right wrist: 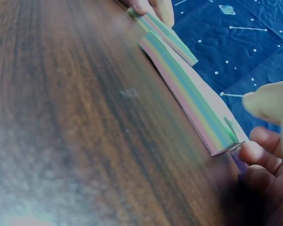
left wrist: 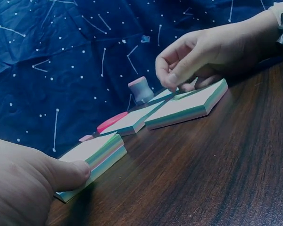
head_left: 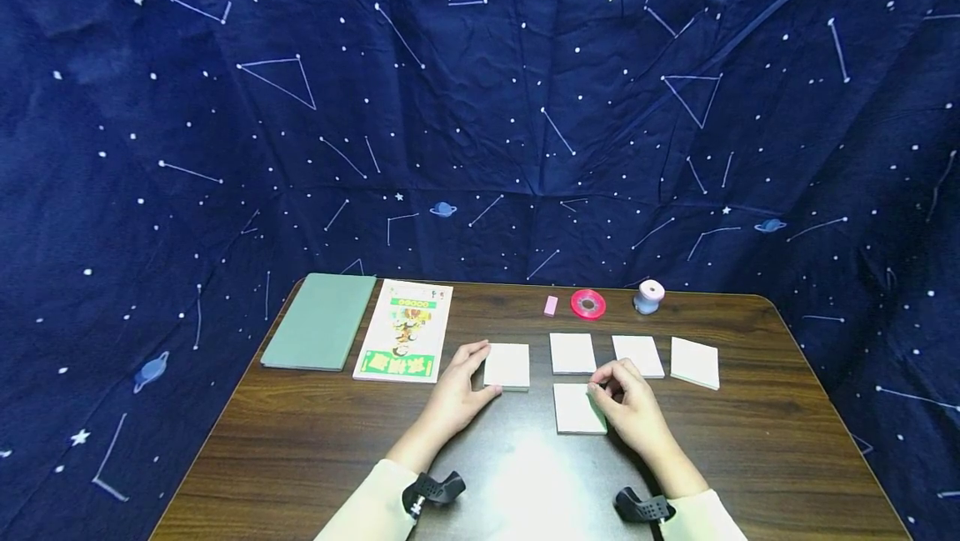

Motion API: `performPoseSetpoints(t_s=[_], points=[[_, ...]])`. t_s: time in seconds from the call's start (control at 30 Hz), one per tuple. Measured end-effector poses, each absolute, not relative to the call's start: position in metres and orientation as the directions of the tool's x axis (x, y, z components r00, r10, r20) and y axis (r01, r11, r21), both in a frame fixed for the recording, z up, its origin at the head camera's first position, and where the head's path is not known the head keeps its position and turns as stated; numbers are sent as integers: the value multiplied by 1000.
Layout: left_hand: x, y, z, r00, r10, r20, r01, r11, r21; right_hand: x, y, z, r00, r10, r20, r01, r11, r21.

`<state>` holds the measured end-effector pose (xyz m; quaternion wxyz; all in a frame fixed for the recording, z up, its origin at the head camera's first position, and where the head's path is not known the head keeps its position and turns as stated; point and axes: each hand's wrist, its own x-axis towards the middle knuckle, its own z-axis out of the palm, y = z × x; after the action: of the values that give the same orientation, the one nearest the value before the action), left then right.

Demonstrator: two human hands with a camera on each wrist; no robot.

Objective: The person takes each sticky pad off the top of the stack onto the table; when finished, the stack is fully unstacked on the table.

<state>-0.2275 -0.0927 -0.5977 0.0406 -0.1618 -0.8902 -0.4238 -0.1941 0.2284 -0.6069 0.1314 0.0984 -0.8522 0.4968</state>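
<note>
My left hand [head_left: 455,387] holds a square pad of paper [head_left: 507,365], white on top with coloured layers at its edge. The thumb presses its near side in the left wrist view, while the other fingers lie along its far left side. Right of it, a second pad [head_left: 576,409] lies on the table under the fingertips of my right hand [head_left: 633,412]. Those bent fingertips touch this pad's corner, with the thumb apart from them in the right wrist view. Green sheet edges [right wrist: 230,127] curl up there beside the fingers.
Behind the right hand lie more square pads, one white pad [head_left: 572,353] among them. Farther back are a pink block [head_left: 551,306], a red tape roll [head_left: 588,303] and a pink-topped container [head_left: 648,297]. A picture booklet [head_left: 405,328] and a green folder [head_left: 320,322] lie left on the table [head_left: 300,458].
</note>
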Motion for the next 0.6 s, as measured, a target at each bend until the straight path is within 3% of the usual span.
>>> performPoseSetpoints(t_s=[0.33,0.6], points=[[-225,-94,-599,-946,255,202,316,580,751,-193,202,-587,-949,-119,293,-312,502,-807],[-225,-95,-597,-947,257,194,312,580,752,-211,157,-558,-928,-269,256,-371,628,-684]])
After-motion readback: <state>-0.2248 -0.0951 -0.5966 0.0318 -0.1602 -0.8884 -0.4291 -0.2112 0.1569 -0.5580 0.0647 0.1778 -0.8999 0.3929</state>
